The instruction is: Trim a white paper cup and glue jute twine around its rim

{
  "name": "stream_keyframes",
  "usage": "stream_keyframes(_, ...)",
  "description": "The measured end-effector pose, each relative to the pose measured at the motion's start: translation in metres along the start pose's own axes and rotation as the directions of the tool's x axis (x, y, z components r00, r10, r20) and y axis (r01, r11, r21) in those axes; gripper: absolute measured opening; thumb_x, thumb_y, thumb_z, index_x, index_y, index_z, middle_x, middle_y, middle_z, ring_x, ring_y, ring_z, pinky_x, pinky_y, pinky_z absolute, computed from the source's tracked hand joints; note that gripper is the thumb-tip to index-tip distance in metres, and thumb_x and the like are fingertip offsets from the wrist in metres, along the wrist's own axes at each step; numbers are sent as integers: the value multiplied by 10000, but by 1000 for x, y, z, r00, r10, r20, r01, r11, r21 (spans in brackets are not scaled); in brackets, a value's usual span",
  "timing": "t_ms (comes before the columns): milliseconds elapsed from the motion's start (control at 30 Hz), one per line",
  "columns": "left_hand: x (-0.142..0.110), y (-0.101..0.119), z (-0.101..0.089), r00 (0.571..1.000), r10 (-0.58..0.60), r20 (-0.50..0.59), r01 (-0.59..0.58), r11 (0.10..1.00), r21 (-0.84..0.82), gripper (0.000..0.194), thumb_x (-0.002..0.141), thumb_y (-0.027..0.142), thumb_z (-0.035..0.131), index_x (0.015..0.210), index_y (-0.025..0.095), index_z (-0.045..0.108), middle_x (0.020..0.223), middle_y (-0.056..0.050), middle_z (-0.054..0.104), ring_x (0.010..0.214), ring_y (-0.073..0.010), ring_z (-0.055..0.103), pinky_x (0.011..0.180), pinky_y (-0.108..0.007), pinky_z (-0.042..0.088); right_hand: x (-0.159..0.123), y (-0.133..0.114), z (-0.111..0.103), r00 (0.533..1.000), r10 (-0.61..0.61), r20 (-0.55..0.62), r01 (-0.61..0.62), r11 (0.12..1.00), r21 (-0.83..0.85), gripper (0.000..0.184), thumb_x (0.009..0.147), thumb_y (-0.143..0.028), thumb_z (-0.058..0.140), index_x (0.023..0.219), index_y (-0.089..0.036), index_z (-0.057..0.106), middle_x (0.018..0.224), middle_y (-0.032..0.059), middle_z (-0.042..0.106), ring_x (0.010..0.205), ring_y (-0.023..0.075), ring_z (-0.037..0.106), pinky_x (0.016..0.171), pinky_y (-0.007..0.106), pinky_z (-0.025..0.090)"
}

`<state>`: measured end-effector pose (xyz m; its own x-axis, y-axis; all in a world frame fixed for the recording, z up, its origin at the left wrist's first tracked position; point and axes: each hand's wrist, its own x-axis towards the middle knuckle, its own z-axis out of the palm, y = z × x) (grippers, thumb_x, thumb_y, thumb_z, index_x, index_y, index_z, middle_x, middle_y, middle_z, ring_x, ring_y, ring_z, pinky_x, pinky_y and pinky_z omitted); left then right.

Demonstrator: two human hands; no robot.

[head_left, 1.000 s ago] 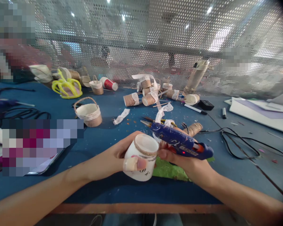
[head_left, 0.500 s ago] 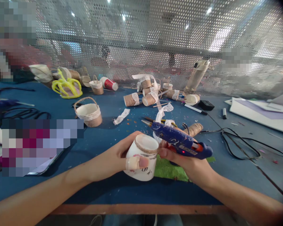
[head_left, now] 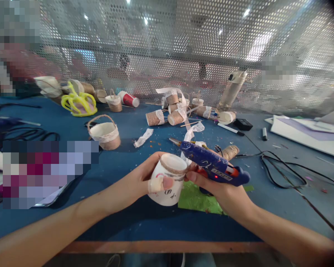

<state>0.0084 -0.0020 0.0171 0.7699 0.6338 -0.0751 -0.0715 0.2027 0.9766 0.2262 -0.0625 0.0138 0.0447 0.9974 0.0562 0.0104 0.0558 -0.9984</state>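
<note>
My left hand (head_left: 144,182) grips a white paper cup (head_left: 168,181) with brown twine wound round its rim; a plaster wraps the thumb. My right hand (head_left: 211,185) holds a blue hot glue gun (head_left: 211,162), nozzle pointing up and left, and its fingertips press on the cup's rim at the right. A green sheet (head_left: 197,200) lies on the blue table (head_left: 133,226) beneath both hands. A spool of twine (head_left: 230,151) lies just behind the gun.
A finished cup basket with a handle (head_left: 105,134) stands at mid left. Several twine-wrapped cups (head_left: 169,111) and white lace strips lie further back, by a yellow crown (head_left: 79,103). Black cables (head_left: 284,170) run on the right. A perforated metal screen (head_left: 183,44) closes the back.
The cup has been raised slightly and turned in my left hand. The glue gun has shifted a little up and right with my right hand.
</note>
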Motion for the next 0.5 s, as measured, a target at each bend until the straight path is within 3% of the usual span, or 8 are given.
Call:
stream_keyframes(167,1,2,2,1000,10,-18,-9,1000,28,396,864,396,720,1217,277,585,1156,-11,651,1074,-208,570,879,-273,457,0,-3,4,1000,-2,-32,2,1000,15,225,714,-313,849,809,-232,662,781,-15,724,753,173,684,689,296,577)
stream_keyframes(500,1,2,4,999,-26,-19,28,991,129,454,861,384,717,1271,273,556,1266,-46,646,1199,-275,552,986,-385,441,1,-2,3,999,-43,-33,43,999,-6,284,659,-242,883,820,-241,648,748,-41,672,691,136,619,631,258,523)
